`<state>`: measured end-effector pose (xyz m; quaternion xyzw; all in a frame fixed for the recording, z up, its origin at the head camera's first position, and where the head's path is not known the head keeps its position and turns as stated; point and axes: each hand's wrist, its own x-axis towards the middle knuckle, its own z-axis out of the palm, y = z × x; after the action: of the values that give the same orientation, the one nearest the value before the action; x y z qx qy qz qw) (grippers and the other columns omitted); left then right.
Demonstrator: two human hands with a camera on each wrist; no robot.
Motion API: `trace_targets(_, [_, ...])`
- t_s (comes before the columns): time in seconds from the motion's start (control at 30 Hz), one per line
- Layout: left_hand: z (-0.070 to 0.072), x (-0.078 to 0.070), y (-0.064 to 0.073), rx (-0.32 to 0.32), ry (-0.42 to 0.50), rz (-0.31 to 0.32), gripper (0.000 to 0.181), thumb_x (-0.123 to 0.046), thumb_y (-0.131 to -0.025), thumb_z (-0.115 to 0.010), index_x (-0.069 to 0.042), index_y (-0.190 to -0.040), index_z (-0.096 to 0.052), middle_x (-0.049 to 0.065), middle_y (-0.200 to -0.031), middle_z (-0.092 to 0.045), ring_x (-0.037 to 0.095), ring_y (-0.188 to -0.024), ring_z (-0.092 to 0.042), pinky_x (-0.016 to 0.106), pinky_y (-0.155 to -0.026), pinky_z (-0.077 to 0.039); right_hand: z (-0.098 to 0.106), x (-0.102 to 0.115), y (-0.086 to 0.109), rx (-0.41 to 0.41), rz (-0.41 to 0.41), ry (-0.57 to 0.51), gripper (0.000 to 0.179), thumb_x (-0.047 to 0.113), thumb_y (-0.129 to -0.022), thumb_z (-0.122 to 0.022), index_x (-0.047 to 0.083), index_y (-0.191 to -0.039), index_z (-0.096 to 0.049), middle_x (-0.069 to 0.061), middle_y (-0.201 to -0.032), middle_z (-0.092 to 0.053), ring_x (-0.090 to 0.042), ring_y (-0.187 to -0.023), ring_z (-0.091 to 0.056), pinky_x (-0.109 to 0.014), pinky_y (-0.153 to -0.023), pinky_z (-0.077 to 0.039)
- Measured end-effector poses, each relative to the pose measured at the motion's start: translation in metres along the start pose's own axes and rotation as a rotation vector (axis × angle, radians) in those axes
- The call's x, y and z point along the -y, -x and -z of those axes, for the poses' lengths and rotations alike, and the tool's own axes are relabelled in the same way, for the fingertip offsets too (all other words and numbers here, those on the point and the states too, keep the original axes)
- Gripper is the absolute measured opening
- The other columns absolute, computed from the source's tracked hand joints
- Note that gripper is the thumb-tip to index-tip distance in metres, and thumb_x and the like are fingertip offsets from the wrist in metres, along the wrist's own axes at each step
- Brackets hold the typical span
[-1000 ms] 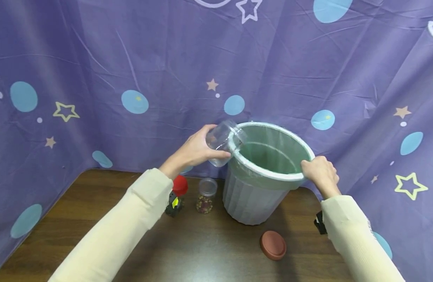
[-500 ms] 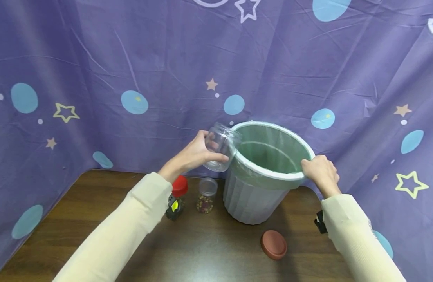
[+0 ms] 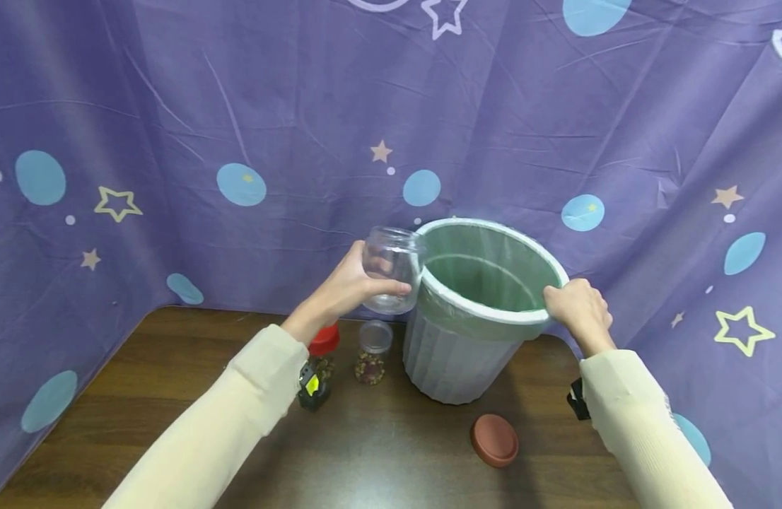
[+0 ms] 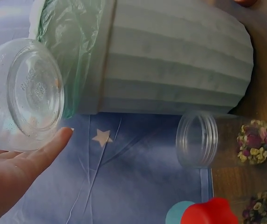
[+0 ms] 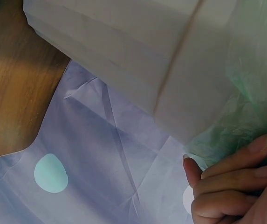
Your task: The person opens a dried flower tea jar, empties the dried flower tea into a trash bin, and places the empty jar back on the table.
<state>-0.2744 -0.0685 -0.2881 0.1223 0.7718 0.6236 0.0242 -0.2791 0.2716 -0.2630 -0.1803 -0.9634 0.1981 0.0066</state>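
My left hand (image 3: pixel 346 286) holds a clear jar (image 3: pixel 393 283) around its side, just left of the bin's rim. The jar stands close to upright, and no contents show inside apart from small specks at its base in the left wrist view. At the far side of the rim, my right hand (image 3: pixel 578 311) grips the edge of the pale grey-green bin (image 3: pixel 451 360), fingers curled over it in the right wrist view. A thin green plastic liner (image 4: pixel 70 46) covers the bin's mouth. The bin leans toward the right hand's side; its bottom is hidden.
A clear jar with dried flower buds (image 3: pixel 370 366) stands left of the bin. Beside it, a red-lidded jar (image 3: pixel 324 341) is partly hidden by the left wrist. A reddish-brown round lid (image 3: pixel 495 440) lies on the wooden table (image 3: pixel 365 452). A purple curtain (image 3: pixel 302 141) hangs behind.
The left hand has drawn the jar left and slightly down, away from the bin's opening. The jar has turned from tilted over the rim to nearly upright. The right hand stays put.
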Motion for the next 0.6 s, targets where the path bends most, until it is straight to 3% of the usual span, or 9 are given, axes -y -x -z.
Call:
trace_targets(0.2, [-0.004, 0.003, 0.006, -0.013, 0.072, -0.001, 0.086, -0.024, -0.072, -0.084, -0.013, -0.139, -0.032, 0.013, -0.133, -0.050, 0.034, -0.118, -0.061, 0.045, -0.096, -0.053, 0.000, -0.001, -0.001, 0.005, -0.004, 0.000, 0.051, 0.031, -0.085, -0.038, -0.009, -0.112, -0.055, -0.037, -0.131, -0.051, -0.055, -0.120, -0.048, -0.061, -0.090, -0.045])
trace_targets(0.6, [-0.013, 0.017, 0.015, 0.001, 0.058, 0.006, 0.088, -0.027, -0.072, -0.085, -0.013, -0.140, -0.031, 0.012, -0.135, -0.051, 0.035, -0.120, -0.060, 0.047, -0.101, -0.050, 0.000, 0.000, 0.000, 0.006, 0.000, -0.009, 0.049, 0.031, -0.085, -0.038, -0.008, -0.110, -0.055, -0.037, -0.129, -0.051, -0.054, -0.118, -0.049, -0.060, -0.088, -0.046])
